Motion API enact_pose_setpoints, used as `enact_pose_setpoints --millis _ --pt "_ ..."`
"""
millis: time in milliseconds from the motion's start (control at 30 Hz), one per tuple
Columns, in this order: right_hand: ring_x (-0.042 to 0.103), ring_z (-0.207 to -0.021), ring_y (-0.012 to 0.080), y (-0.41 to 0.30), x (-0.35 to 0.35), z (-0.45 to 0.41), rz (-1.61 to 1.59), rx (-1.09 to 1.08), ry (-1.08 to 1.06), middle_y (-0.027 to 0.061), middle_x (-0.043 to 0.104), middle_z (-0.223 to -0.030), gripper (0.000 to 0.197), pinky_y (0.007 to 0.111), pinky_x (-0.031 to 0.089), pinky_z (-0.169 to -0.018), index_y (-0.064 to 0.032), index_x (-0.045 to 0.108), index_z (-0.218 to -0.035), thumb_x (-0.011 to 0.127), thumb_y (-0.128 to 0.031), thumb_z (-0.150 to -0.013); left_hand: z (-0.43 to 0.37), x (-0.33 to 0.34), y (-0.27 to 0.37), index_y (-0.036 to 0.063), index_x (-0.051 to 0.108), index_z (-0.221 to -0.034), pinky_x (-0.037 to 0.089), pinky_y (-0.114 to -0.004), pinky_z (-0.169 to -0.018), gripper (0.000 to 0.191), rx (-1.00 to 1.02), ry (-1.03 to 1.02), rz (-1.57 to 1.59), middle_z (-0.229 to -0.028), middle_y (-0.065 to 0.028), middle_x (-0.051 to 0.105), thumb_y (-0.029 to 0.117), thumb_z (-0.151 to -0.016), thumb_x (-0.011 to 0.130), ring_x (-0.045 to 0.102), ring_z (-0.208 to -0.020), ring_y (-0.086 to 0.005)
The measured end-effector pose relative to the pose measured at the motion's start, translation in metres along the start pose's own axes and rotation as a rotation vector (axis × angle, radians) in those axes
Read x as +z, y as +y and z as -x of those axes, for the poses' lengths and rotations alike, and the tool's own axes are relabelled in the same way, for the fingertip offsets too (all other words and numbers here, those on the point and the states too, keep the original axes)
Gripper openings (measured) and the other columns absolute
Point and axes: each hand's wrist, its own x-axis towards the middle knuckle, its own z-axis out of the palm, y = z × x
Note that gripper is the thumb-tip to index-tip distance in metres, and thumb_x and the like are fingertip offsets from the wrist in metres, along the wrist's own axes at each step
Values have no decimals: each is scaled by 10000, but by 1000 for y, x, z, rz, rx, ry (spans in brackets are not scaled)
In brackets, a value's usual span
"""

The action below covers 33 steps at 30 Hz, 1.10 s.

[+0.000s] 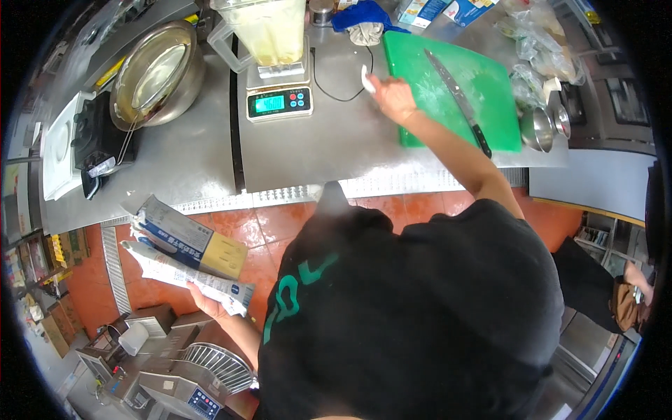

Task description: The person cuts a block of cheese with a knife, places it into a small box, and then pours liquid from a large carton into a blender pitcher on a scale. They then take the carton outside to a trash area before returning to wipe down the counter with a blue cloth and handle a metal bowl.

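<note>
My left hand (207, 302), off the table's front edge at the left, grips a white printed packet (184, 273). A blue, grey and yellow carton (194, 239) rests against it, also carried on that side. My right hand (394, 97) is over the left part of a green cutting board (436, 115) and pinches a small white flat piece (368, 80); what it is cannot be made out. On the board lies a long knife (457, 94) with a black handle. A clear blender jug (273, 37) with pale yellow contents stands on a lit digital scale (281, 102).
A steel bowl (194, 79) holding a wire-handled strainer (160, 71) is at the left of the steel table (315, 152). Blue cloth (362, 16), cartons (467, 10) and plastic bags (546, 47) line the back. Steel cups (538, 131) sit right. Another person's hand (635, 275) shows far right.
</note>
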Motion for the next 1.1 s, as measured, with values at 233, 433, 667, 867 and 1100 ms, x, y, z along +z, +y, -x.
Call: enact_pose_setpoints --millis 233,433,667,867,1100 --pt "404 -1232 301 8 38 33 498 -143 51 210 495 -1254 476 494 260 -1034 25 425 -1289 430 -140 -842 -53 24 8 53 343 -1351 288 -408 -1020 645 12 -84 -177 -1326 -95 432 387 -851 576 414 -1183 -265" --pt "434 -1210 293 -25 46 153 498 -27 55 208 519 -1228 455 461 232 -1078 81 457 -1237 449 -127 -832 -83 72 6 46 333 -1367 248 -385 -1045 636 -133 -290 -188 -1363 -76 404 360 -862 559 378 -1218 -248" --pt "611 -804 348 -188 14 310 -788 841 68 210 609 -875 350 451 492 -703 -142 508 -1169 506 -126 -819 -117 95 27 48 280 -1390 366 -419 -989 617 -351 -493 -593 -1388 -141 340 433 -923 403 389 -1210 -291" --pt "630 -787 321 -297 13 506 -752 1710 479 166 641 -804 151 403 495 -707 -47 649 -897 581 -103 -774 -154 148 40 55 310 -1370 256 -442 -1048 629 -697 -911 -819 -1381 -123 357 429 -895 485 368 -1231 -278" --pt "592 -963 317 -224 -144 711 317 2086 37 132 646 -996 422 407 492 -786 -96 646 -1017 670 -418 -745 -86 182 14 47 311 -1364 281 -454 -1037 631 -696 -961 -851 -1351 -130 392 427 -889 477 396 -1211 -292"
